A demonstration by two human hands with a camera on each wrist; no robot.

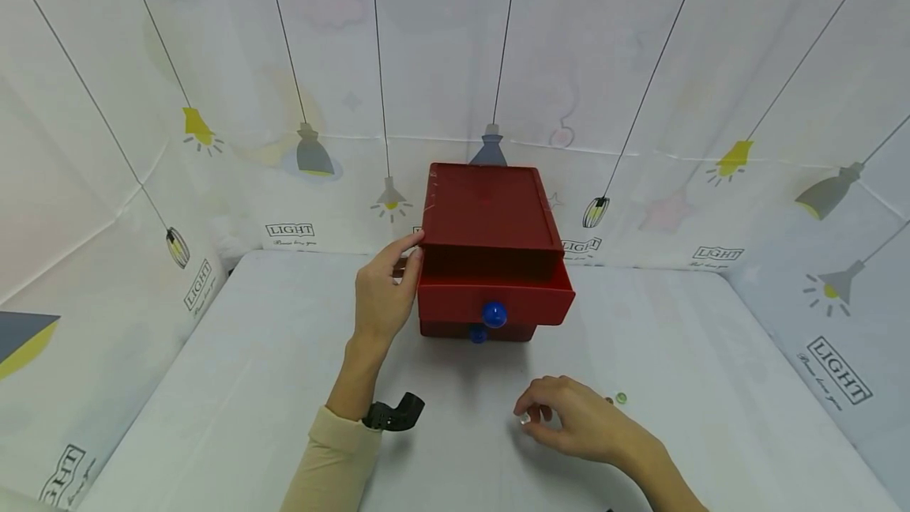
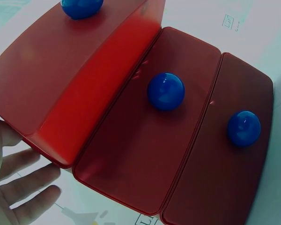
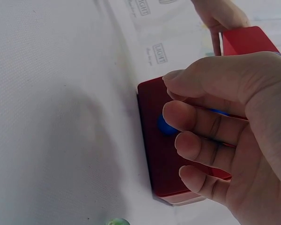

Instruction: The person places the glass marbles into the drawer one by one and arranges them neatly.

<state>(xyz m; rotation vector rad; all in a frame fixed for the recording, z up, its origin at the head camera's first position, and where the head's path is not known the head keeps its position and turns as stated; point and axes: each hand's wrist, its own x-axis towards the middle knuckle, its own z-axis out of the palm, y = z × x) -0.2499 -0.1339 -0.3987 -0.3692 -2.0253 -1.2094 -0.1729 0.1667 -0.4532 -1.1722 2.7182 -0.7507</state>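
In the head view, your left hand (image 1: 384,291) touches the left side of the red drawer box (image 1: 490,208) on the table (image 1: 213,417); your right hand (image 1: 583,419) pinches a small shiny piece (image 1: 524,419).

In the left wrist view, your left fingers spread apart, nearly straight, beside the pulled-out top drawer (image 2: 47,75).

In the right wrist view, your right thumb and index finger nearly meet, the piece hidden; 3 other fingers curl.
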